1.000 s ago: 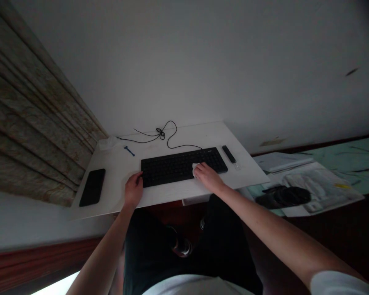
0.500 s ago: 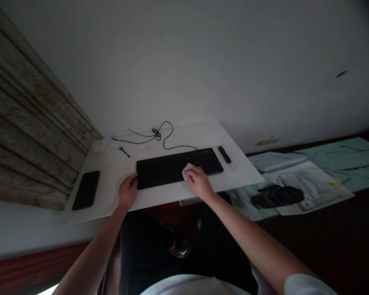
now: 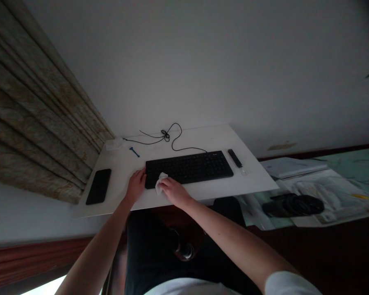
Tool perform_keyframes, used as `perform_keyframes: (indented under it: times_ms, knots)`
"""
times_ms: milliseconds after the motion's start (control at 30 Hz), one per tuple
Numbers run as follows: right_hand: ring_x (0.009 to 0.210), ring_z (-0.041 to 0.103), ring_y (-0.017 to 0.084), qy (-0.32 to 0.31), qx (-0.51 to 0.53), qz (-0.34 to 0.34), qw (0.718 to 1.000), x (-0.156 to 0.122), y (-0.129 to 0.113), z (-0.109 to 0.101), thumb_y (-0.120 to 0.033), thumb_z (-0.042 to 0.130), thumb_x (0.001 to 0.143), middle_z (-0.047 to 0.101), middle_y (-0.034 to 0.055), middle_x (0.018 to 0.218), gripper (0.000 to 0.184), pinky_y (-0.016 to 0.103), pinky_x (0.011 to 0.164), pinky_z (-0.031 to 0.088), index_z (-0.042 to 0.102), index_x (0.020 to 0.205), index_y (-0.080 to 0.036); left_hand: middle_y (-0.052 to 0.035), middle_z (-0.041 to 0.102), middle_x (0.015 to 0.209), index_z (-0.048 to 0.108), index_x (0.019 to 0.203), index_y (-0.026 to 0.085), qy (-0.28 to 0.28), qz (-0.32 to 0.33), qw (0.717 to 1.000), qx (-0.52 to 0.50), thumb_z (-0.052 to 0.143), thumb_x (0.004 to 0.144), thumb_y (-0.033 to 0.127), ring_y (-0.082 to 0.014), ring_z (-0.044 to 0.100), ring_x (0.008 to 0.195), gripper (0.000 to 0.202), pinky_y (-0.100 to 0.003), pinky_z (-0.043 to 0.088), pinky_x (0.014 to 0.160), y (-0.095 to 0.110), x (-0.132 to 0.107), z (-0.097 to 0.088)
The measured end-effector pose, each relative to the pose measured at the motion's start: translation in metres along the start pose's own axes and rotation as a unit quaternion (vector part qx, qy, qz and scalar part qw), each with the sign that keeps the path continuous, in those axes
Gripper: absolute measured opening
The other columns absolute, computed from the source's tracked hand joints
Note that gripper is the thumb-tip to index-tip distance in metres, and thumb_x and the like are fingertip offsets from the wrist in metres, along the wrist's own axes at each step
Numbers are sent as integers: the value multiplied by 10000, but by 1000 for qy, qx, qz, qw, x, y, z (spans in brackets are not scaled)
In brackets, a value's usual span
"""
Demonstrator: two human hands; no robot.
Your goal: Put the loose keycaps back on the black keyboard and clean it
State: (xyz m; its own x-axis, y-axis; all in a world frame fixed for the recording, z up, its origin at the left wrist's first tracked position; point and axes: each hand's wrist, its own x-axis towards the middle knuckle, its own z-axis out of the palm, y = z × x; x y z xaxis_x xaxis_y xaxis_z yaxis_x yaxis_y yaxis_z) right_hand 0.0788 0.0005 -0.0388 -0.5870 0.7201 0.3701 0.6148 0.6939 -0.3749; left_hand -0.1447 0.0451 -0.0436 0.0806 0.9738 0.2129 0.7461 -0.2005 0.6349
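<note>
A black keyboard (image 3: 197,167) lies on the white table (image 3: 252,176). At its left end, my left hand (image 3: 136,185) grips the edge, fingers against the side of the frame. My right hand (image 3: 173,190) is closed around a crumpled white tissue (image 3: 160,182), which touches the keyboard's lower left part. The fingertips under the tissue are hidden. From the keyboard's back edge a thin black cable (image 3: 166,134), bundled in a loop, runs behind it.
A black phone (image 3: 98,187) lies at the table's left. Behind are a small blue tool (image 3: 134,152) and a clear plastic piece (image 3: 113,144). Right of the keyboard lies a black-handled brush (image 3: 235,158). A lower surface at right holds papers (image 3: 298,167) and a black object (image 3: 293,205).
My right hand has moved the tissue leftward over the keyboard, from right of its middle to near its left end. My left hand stays at the left edge. The view has shifted slightly.
</note>
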Motion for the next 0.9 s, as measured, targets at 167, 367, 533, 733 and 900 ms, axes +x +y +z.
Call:
perform_keyframes:
  times_ms: [167,367,533,733,900]
  knots:
    - [1063,623,248,39,-47,46,997,-75,63,-52,-17,557,878,679,92,1140,358,430,979,529,703,1138,-215,-100,685,1296,647,1298,223,18,19,998,59,436,946,270,-269,598,1234,413,-488,418,1124,-2,-3,2]
    - [1066,662,261,105,-106,161,976,-168,132,-123,-83,486,903,707,92,1119,367,462,995,542,745,1112,-237,-113,682,1315,644,1303,194,24,42,997,66,414,951,277,-271,622,1229,428,-480,426,1135,-4,-4,4]
    - [1018,675,287,156,-131,229,952,-191,152,-149,-139,450,903,711,116,1056,358,474,964,548,768,1051,-212,-125,677,1325,650,1300,172,28,59,996,68,395,961,282,-276,633,1224,438,-474,449,1126,-3,-5,4]
    - [1071,647,255,186,-47,199,961,-119,90,-84,-71,457,895,699,101,1110,381,428,1003,510,737,1119,-200,-121,679,1327,648,1309,172,24,62,995,73,404,966,287,-277,638,1220,437,-485,452,1128,-4,-4,4]
    - [1132,603,220,42,65,74,994,-26,-3,2,-48,558,895,678,66,1203,327,342,1002,491,707,1147,-193,-96,687,1319,650,1309,199,27,67,996,61,415,963,289,-273,646,1210,427,-494,482,1101,-6,-4,3]
